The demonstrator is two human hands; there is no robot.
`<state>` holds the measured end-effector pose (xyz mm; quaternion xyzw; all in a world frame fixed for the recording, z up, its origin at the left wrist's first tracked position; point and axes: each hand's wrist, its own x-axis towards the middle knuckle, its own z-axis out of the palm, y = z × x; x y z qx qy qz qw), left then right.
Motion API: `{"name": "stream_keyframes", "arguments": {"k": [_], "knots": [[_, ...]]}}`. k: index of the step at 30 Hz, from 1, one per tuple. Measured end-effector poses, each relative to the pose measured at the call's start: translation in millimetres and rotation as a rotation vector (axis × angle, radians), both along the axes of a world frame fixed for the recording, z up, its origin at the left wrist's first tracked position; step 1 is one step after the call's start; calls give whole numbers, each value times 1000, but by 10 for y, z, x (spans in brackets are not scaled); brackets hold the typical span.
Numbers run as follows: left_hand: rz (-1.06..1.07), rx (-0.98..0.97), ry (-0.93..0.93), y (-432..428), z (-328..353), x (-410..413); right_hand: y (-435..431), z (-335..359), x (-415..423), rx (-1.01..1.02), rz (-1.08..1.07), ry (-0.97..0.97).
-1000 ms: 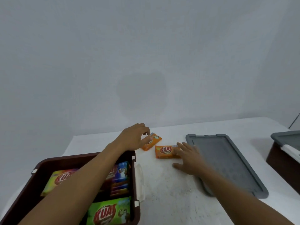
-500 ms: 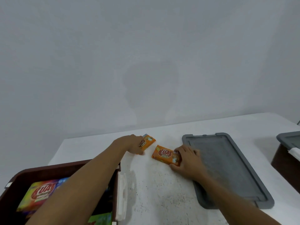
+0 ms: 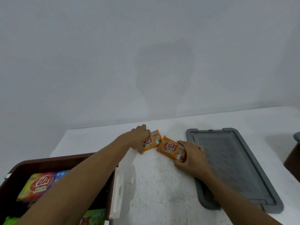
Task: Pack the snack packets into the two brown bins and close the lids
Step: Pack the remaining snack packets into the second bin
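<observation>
Two orange snack packets lie near the far edge of the white table. My left hand (image 3: 140, 138) grips the left orange packet (image 3: 153, 140) by its left end. My right hand (image 3: 191, 155) grips the right orange packet (image 3: 170, 147) at its right end. An open brown bin (image 3: 53, 159) sits at the lower left with several colourful packets inside; my left forearm crosses over it. A second brown bin (image 3: 293, 158) shows only at the right edge, with a grey lid (image 3: 297, 137) on it.
A grey bin lid (image 3: 240, 168) lies flat on the table to the right of my right hand. A white latch (image 3: 117, 189) hangs on the open bin's right wall. A plain wall stands right behind the table.
Both hands have closed on the orange packets. The right packet has tilted and its far end has lifted. The view has shifted, so the open bin sits further left.
</observation>
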<state>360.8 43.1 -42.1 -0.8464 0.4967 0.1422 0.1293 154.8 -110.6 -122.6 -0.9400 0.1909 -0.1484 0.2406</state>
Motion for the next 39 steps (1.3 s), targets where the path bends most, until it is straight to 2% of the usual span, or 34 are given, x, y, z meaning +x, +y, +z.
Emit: {"name": "stream_keyframes", "arguments": {"k": [5, 8, 10, 12, 14, 19, 22, 25, 30, 35, 39], "knots": [[39, -56, 61, 23, -5, 24, 6, 29, -7, 35, -4, -38], [123, -118, 223, 39, 29, 25, -14, 18, -6, 57, 3, -47], [192, -270, 366, 83, 135, 20, -14, 35, -8, 98, -17, -72], [281, -525, 505, 140, 299, -14, -9, 63, -13, 150, -52, -93], [311, -719, 563, 220, 477, -82, 2, 94, -12, 197, -56, -98], [180, -850, 441, 569, 691, -212, -20, 345, 58, 445, -84, -51], [43, -893, 280, 822, 708, -231, 43, 540, 104, 594, -81, -119], [14, -947, 223, 1134, 716, -224, 248, 768, 107, 728, -39, -223], [38, -962, 85, 1701, 752, -185, 698, 1101, 136, 764, 19, -272], [99, -965, 87, 2230, 790, -193, 1203, 1336, 146, 809, 54, -281], [62, -919, 101, 2715, 767, -179, 1612, 1496, 124, 741, 102, -208]]}}
